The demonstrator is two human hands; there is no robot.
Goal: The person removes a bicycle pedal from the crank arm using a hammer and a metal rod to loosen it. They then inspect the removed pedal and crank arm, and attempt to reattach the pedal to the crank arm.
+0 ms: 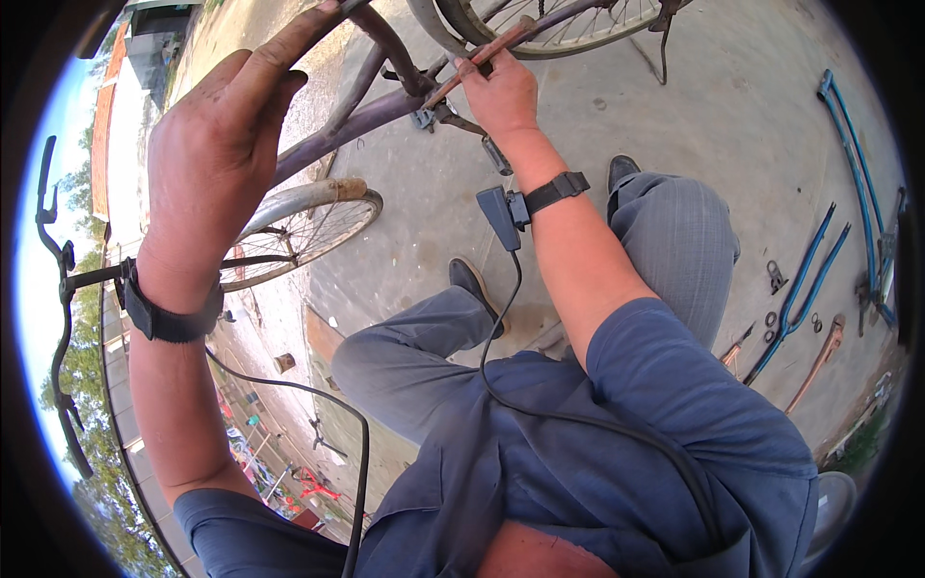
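An old purple bicycle frame (pixel 347 125) slants across the upper middle, with a rear wheel (pixel 549 43) at the top and a front wheel (pixel 289 231) at left. My left hand (pixel 226 144) is raised at upper left, closed on a dark upper part of the frame; its fingertips are partly cut off by the top edge. My right hand (pixel 496 96) grips a reddish metal bar (pixel 511 34) lying along the frame just below the rear wheel. Below it hangs a pedal (pixel 496 154). Black handlebars (pixel 66 283) stand at far left.
On the concrete floor (pixel 732 125) at right lie a blue frame (pixel 853 154), a blue fork (pixel 800 299), small rings and two pinkish tools (pixel 814 366). My legs and feet are beneath my arms. Small scattered parts (pixel 308 482), a building and trees show at left.
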